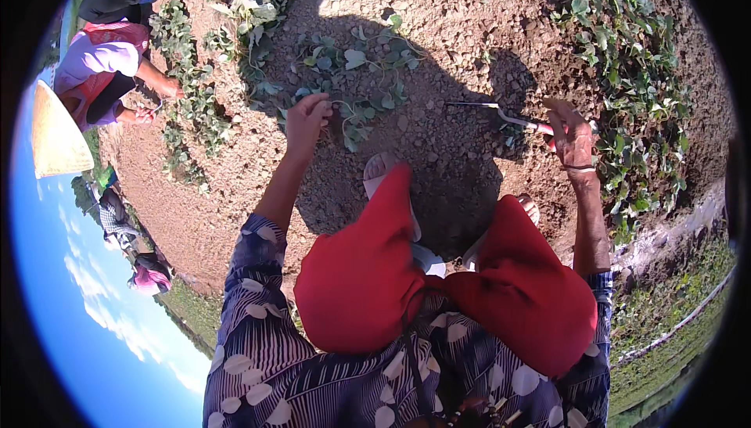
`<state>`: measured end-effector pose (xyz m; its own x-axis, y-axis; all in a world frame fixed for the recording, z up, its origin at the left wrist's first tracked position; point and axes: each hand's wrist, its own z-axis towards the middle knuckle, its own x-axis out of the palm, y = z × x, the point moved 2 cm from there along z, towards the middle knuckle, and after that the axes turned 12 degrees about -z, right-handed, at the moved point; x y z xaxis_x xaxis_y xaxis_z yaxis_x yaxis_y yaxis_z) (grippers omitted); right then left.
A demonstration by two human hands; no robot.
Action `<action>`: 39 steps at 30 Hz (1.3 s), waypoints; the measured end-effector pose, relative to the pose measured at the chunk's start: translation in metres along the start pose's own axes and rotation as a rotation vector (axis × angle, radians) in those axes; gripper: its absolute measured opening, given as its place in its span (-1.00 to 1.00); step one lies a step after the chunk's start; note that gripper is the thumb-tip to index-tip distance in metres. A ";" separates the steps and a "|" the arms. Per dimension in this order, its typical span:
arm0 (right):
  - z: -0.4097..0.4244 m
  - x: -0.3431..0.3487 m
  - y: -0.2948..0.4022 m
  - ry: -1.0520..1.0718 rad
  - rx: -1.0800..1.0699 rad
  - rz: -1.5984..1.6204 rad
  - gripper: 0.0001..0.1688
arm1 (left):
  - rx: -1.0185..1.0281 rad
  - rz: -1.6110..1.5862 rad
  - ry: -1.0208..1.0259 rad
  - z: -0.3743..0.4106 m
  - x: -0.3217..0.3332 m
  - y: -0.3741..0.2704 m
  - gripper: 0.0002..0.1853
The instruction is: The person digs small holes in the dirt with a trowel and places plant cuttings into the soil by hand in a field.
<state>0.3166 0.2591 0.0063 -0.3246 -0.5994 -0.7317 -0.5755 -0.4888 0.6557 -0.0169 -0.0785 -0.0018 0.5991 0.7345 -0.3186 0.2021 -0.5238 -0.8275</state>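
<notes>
My right hand is closed around the red handle of a small hand tool with a bent metal neck. Its thin blade points left over the shaded soil. My left hand is at the left edge of some uprooted-looking leafy vines, its fingertips pinched together by a stem; whether they grip it is hard to tell. The vines lie on dry, crumbly soil between my hands, partly in my shadow. Below them are my sandalled feet and my knees in red cloth.
Leafy rows grow at the right and upper left. A person in a conical straw hat bends over plants at the left, hands among the leaves. Other people are farther off. Grass borders the soil at lower right.
</notes>
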 end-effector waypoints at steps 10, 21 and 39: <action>-0.047 0.066 0.050 0.287 0.050 0.162 -0.79 | -0.078 0.178 -0.117 -0.039 -0.033 0.067 -0.73; -0.048 0.083 0.064 0.351 -0.015 0.098 -0.79 | 0.009 0.264 -0.274 -0.023 -0.032 0.078 -0.70; -0.038 0.095 0.072 0.488 0.296 0.569 -0.76 | -0.376 -0.915 0.148 -0.005 0.053 0.009 -0.68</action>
<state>0.2728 0.1427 -0.0089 -0.3026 -0.9487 -0.0915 -0.6181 0.1222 0.7765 0.0206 -0.0461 -0.0240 0.1758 0.8757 0.4497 0.8501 0.0953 -0.5179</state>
